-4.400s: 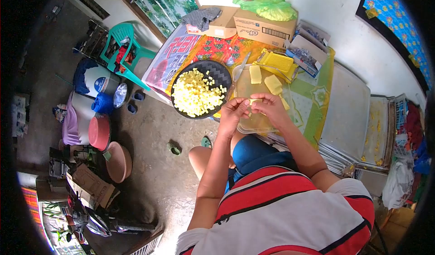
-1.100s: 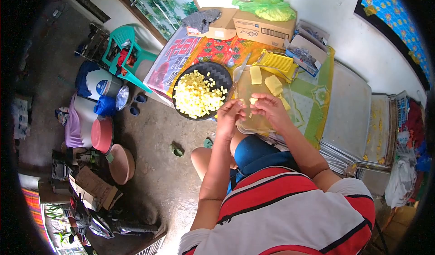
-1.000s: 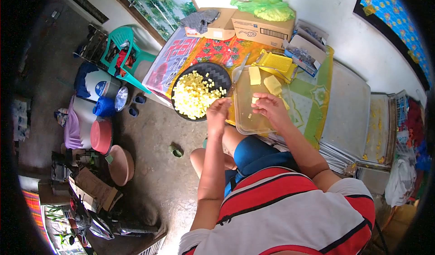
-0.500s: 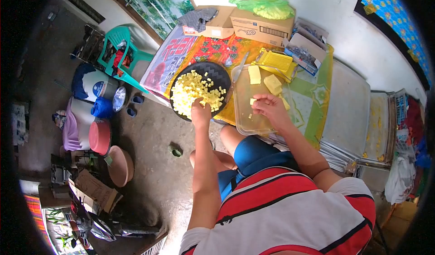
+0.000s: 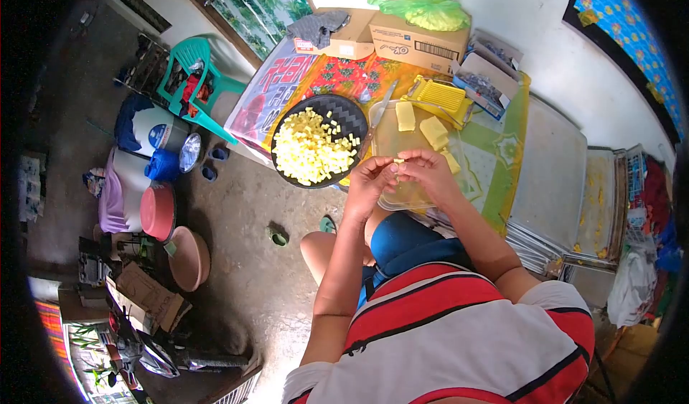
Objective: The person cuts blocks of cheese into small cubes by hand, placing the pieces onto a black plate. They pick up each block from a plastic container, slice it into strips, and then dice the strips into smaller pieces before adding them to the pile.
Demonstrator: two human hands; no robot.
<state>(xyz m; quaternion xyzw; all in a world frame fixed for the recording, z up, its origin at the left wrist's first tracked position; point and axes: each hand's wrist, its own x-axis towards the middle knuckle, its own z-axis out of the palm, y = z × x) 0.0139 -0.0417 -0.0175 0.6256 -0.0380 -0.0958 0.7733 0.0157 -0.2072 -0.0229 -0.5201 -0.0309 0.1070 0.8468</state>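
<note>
My left hand [image 5: 369, 185] and my right hand [image 5: 429, 176] meet over the near part of a clear plastic tray [image 5: 387, 200]. Their fingertips pinch a small pale-yellow piece [image 5: 399, 161], mostly covered by the fingers. In the tray, beyond my hands, lie a yellow slab [image 5: 405, 116] and a thicker yellow block [image 5: 433, 132], with another yellow chunk [image 5: 451, 161] beside my right hand. To the left, a round black tray [image 5: 348, 117] carries a heap of small yellow cubes [image 5: 308, 149]. A knife [image 5: 382, 104] rests between the two trays.
Behind the clear tray sits a yellow ridged plastic rack [image 5: 441, 101]. Cardboard boxes [image 5: 416, 41] and an open box of small packets [image 5: 482, 85] line the table's back. A green chair [image 5: 194, 81] stands left; metal trays [image 5: 545, 181] are stacked right.
My left hand has left the cubes on the black tray and moved right to join my right hand. My right hand has stayed over the clear tray with its yellow piece.
</note>
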